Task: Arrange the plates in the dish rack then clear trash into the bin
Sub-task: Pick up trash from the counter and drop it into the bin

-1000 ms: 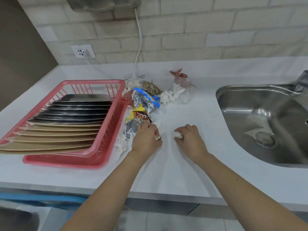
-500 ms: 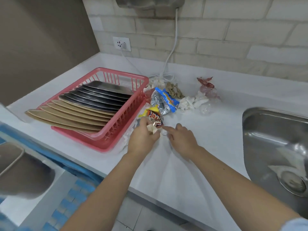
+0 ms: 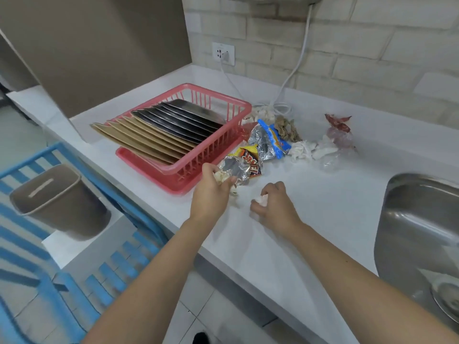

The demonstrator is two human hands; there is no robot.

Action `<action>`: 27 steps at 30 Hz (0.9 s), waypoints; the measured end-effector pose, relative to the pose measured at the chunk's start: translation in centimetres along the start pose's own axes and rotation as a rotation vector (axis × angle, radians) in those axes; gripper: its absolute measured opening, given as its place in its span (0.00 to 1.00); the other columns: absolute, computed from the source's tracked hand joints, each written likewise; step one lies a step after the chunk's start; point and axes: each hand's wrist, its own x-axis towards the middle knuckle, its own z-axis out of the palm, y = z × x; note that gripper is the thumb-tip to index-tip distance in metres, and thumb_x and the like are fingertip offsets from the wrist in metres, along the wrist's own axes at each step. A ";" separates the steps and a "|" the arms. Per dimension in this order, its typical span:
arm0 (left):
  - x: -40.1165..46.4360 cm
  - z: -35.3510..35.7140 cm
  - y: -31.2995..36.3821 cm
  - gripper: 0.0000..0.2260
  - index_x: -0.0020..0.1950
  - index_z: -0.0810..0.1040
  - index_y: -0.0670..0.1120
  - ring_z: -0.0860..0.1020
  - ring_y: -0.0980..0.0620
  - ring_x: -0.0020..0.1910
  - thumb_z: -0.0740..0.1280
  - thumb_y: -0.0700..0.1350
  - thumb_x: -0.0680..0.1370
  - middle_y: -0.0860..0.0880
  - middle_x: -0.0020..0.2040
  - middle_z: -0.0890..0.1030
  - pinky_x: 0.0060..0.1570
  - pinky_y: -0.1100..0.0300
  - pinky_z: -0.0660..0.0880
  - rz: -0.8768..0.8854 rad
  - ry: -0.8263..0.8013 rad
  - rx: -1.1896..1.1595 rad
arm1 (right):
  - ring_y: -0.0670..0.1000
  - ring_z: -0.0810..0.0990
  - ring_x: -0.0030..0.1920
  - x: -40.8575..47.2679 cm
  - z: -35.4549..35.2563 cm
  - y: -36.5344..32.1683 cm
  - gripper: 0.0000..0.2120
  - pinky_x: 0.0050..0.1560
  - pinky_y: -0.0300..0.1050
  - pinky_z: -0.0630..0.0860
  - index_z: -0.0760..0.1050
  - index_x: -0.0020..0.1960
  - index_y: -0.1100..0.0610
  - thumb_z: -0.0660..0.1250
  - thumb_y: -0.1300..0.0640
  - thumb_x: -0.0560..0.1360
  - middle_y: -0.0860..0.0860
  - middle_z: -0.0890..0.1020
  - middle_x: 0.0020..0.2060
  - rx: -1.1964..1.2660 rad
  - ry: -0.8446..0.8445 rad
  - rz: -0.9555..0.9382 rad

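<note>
The view has swung left since half a second ago, and the bin (image 3: pixel 58 202) now shows down on the floor, left of the counter. Plates (image 3: pixel 164 130) sit racked. Left hand (image 3: pixel 211 192), nearer the bin, clutches crumpled scraps; right hand (image 3: pixel 273 204) pinches a white wad (image 3: pixel 261 199). More wrappers (image 3: pixel 268 142) lie beyond.

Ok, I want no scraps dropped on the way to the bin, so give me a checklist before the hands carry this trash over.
1. Left hand grips its crumpled scrap: ok.
2. Right hand grips white tissue: ok.
3. Scraps fully enclosed: cannot tell.
4. Bin in view, lower left: ok.
5. Bin open to receive trash: cannot tell.
6. Plates all in the pink rack: ok.
</note>
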 end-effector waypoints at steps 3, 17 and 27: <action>-1.1 -1.9 -0.7 0.13 0.51 0.62 0.51 0.79 0.43 0.35 0.66 0.54 0.79 0.47 0.39 0.80 0.41 0.41 0.78 -0.004 0.052 -0.011 | 0.46 0.69 0.32 -1.5 0.0 -3.3 0.12 0.35 0.43 0.65 0.68 0.44 0.55 0.70 0.53 0.72 0.47 0.72 0.37 0.212 0.064 -0.049; -4.6 -17.4 -10.9 0.08 0.56 0.66 0.48 0.76 0.58 0.43 0.64 0.44 0.80 0.58 0.46 0.75 0.38 0.66 0.69 -0.010 0.230 -0.091 | 0.43 0.76 0.34 -6.2 10.1 -21.0 0.13 0.35 0.37 0.70 0.78 0.43 0.52 0.70 0.43 0.73 0.44 0.79 0.32 0.420 -0.305 -0.228; -3.0 -33.5 -19.9 0.10 0.58 0.69 0.54 0.73 0.57 0.52 0.66 0.46 0.80 0.55 0.56 0.74 0.51 0.64 0.67 -0.110 0.392 -0.092 | 0.45 0.77 0.40 -6.4 23.1 -33.0 0.12 0.41 0.39 0.72 0.77 0.50 0.54 0.66 0.44 0.76 0.44 0.79 0.40 0.522 -0.267 -0.195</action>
